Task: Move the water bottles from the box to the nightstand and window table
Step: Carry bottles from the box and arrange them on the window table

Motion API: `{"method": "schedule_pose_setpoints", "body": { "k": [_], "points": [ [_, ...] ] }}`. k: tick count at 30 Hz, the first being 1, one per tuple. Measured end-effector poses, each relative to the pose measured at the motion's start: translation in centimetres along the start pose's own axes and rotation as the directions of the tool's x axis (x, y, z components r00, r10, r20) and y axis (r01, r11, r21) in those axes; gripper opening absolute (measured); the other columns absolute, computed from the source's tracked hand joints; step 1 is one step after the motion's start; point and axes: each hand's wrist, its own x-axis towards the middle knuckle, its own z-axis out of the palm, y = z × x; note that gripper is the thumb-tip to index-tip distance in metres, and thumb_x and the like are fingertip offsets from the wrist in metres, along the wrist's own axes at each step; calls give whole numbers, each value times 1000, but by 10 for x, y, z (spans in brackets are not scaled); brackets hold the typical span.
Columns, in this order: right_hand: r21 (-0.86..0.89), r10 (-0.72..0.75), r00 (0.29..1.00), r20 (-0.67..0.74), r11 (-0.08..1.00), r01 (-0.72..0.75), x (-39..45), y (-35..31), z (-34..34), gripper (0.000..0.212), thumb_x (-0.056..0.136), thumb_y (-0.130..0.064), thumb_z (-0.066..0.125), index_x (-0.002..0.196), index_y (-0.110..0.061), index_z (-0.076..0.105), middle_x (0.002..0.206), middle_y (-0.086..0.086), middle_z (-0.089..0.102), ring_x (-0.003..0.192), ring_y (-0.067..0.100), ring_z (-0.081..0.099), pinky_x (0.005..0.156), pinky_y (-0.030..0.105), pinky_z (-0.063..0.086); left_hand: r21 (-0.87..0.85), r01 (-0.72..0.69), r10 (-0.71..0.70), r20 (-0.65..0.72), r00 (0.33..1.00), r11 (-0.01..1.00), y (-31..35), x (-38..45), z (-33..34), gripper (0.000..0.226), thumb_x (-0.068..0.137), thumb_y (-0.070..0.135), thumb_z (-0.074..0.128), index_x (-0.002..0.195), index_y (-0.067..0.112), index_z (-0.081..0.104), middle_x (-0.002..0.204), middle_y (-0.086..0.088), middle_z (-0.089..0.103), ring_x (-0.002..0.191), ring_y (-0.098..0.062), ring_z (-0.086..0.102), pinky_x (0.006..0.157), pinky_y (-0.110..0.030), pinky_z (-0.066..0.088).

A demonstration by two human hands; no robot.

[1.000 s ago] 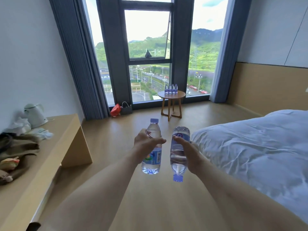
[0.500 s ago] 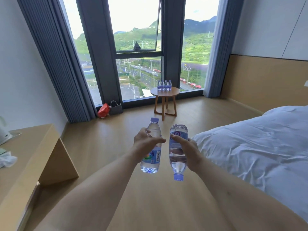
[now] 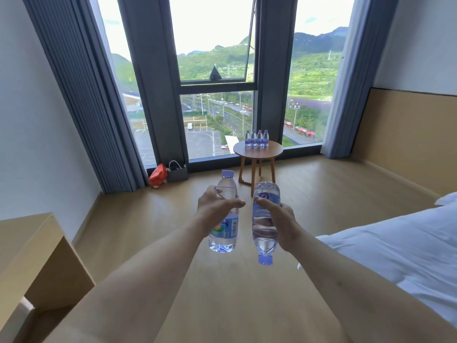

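My left hand (image 3: 215, 206) grips a clear water bottle (image 3: 224, 229) with a blue label, held upright with its blue cap on top. My right hand (image 3: 280, 220) grips a second water bottle (image 3: 264, 225), turned upside down with its cap pointing at the floor. Both are held out in front of me, side by side, above the wooden floor. Ahead by the window stands a small round wooden table (image 3: 257, 152) with several water bottles (image 3: 256, 139) in a row at its back edge. The box and the nightstand are out of sight.
A white-covered bed (image 3: 400, 253) fills the right side. A wooden desk (image 3: 29, 246) runs along the left wall. A red bag (image 3: 158, 175) and a grey bag (image 3: 176, 172) lie on the floor below the window, left of the table. Grey curtains flank the window.
The view has moved closer to the window and the round table. The desk items at the left have dropped out of view. Both hands keep the same hold on their bottles.
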Motion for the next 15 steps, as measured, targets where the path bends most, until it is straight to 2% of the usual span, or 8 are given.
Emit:
{"method": "schedule_pose_setpoints", "body": {
  "k": [5,10,15],
  "points": [
    [-23,21,1000,-19,1000,-22,83,-22,6,59,80,-40,85,125,-14,59,121,24,67,102,45,70,69,48,65,-12,21,-21,-5,1000,1000,-3,84,16,63,59,49,94,104,30,55,100,-2,68,90,-20,68,70,-29,53],
    [-42,0,998,-60,999,-3,174,-35,25,60,77,-43,85,123,-15,60,119,23,68,105,44,68,68,47,65,5,-2,2,22,1000,1000,-14,178,25,67,62,47,94,113,24,57,100,-3,67,91,-20,68,74,-31,55],
    [-57,-19,994,-107,998,13,272,-51,50,54,76,-44,86,116,-16,64,115,21,71,104,43,69,82,58,62,8,-54,54,68,996,998,-17,288,24,54,62,44,94,92,33,50,91,2,63,84,-14,63,63,-25,46]
  ]
}}
